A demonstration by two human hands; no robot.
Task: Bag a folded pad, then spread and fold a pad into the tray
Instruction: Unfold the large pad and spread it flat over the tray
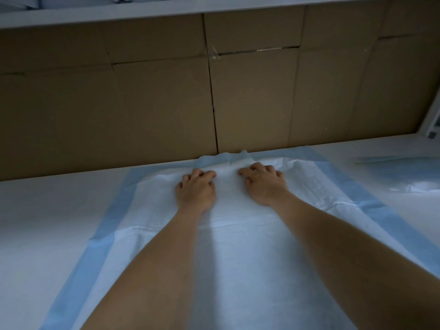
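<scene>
Left hand point(195, 189) and right hand point(263, 184), fingers curled gripping pad point(238, 246); cardboard wall point(214, 91) just behind.

Pad point(238, 258) cut off at bottom edge — fingers' point(202, 175) tips curled under, unseen.

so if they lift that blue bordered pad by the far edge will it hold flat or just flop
Probably flop: the pad is thin and already bunched and wrinkled at the far edge, where the left hand and right hand press with curled fingers. It looks light for its size. It would likely slide easily on the smooth white table.
</scene>
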